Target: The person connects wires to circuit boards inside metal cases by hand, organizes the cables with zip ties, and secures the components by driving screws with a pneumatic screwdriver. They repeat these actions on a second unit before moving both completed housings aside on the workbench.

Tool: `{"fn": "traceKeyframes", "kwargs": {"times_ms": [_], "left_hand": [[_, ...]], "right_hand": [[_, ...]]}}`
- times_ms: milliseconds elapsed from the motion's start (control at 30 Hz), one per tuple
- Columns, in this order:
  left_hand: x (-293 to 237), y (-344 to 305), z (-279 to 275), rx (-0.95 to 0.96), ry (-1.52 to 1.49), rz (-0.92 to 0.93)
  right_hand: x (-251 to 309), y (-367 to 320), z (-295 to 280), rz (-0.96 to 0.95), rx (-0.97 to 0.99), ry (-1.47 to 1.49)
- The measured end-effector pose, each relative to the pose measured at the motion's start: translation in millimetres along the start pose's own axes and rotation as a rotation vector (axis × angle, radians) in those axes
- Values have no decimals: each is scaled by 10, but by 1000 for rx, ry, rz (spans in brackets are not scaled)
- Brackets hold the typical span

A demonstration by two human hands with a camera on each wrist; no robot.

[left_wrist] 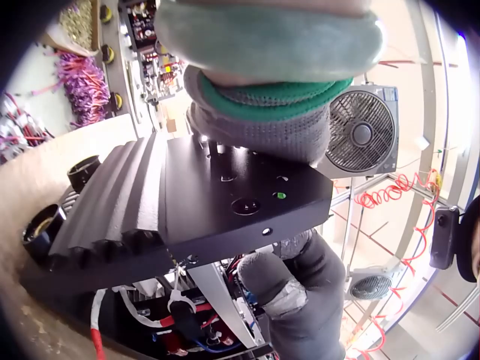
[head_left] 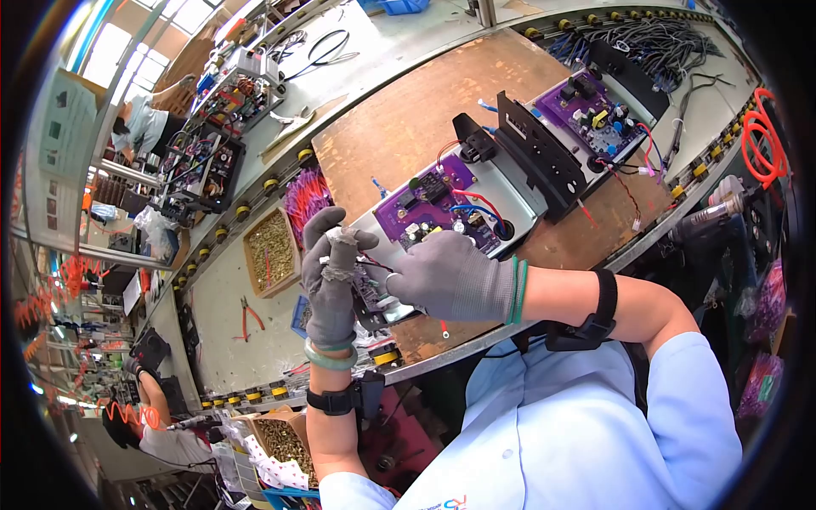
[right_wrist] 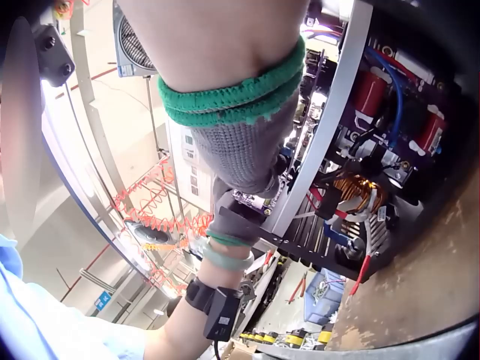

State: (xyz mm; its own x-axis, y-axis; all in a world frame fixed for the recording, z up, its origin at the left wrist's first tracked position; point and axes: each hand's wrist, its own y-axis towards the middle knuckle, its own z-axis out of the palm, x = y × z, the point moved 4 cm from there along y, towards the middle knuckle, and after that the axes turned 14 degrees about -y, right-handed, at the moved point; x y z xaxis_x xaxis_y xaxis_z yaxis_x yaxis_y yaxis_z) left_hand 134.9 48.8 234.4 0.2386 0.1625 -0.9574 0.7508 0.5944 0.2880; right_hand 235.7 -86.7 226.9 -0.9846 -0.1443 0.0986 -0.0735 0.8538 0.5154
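Note:
A purple circuit board (head_left: 425, 200) lies in a metal chassis (head_left: 518, 191). At the chassis's near-left end, the gloved left hand (head_left: 330, 285) has curled, taped fingers at a thin dark wire (head_left: 374, 264). The wire runs to the gloved right hand (head_left: 455, 276), bent over the chassis's near side; its fingertips are mostly hidden. A black ribbed metal part (left_wrist: 247, 184) fills the left wrist view, with taped grey glove fingers (left_wrist: 289, 294) below it. From the right wrist, the right hand (right_wrist: 247, 150) reaches beside the silver chassis edge (right_wrist: 319, 135).
A second chassis with a purple board (head_left: 586, 110) stands behind black brackets (head_left: 540, 157). Dark cables (head_left: 646, 47) lie at the back right. A box of small parts (head_left: 272, 251), red pliers (head_left: 246, 319) and a purple wire bundle (head_left: 306, 200) are at the left.

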Motion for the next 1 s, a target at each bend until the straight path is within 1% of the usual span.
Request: {"fn": "traceKeyframes", "kwargs": {"times_ms": [100, 233, 300, 333, 400, 433, 500, 533, 600, 633, 700, 733, 767, 833, 867, 900, 967, 1000], "left_hand": [[-24, 2, 20, 5, 6, 25], [-14, 16, -16, 26, 58, 14], [-32, 12, 4, 33, 9, -14], [-37, 0, 22, 30, 10, -15], [8, -23, 39, -60, -87, -108], [42, -23, 37, -60, -89, -108], [77, -21, 23, -60, -91, 27], [82, -22, 27, -70, -94, 26], [52, 6, 43, -65, -1, 80], [43, 24, 21, -81, 0, 89], [-4, 57, 16, 34, 192, 89], [-61, 32, 43, 30, 180, 40], [-145, -12, 48, 11, 185, 54], [-304, -105, 82, 6, 404, 126], [-396, -144, 136, 0, 515, 205], [-461, -183, 209, -50, 533, 277], [-531, -226, 371, -37, 557, 258], [-565, -233, 418, -37, 544, 188]], "right_hand": [[14, 38, -51, 26, 65, -32], [21, 54, -61, 53, 136, -28], [27, 21, -51, 35, 65, -36], [38, 23, -20, 32, 66, -35], [54, 24, 0, 24, -5, -43], [58, 37, 3, 24, -3, -44], [62, 78, 16, 30, 32, -27], [77, 83, 15, 22, 38, -25], [94, 98, 28, 20, 131, -31], [90, 109, 3, 1, 132, -33], [44, 113, -22, 1, 218, 13], [15, 105, -52, 28, 206, 89], [16, 109, -85, 4, 202, 84], [-175, 146, -270, 386, -106, 583], [-234, 147, -274, 535, 61, 601], [-182, 153, -179, 424, 97, 726], [-35, 171, -85, 331, 219, 837], [-69, 193, -96, 420, 195, 974]]}}
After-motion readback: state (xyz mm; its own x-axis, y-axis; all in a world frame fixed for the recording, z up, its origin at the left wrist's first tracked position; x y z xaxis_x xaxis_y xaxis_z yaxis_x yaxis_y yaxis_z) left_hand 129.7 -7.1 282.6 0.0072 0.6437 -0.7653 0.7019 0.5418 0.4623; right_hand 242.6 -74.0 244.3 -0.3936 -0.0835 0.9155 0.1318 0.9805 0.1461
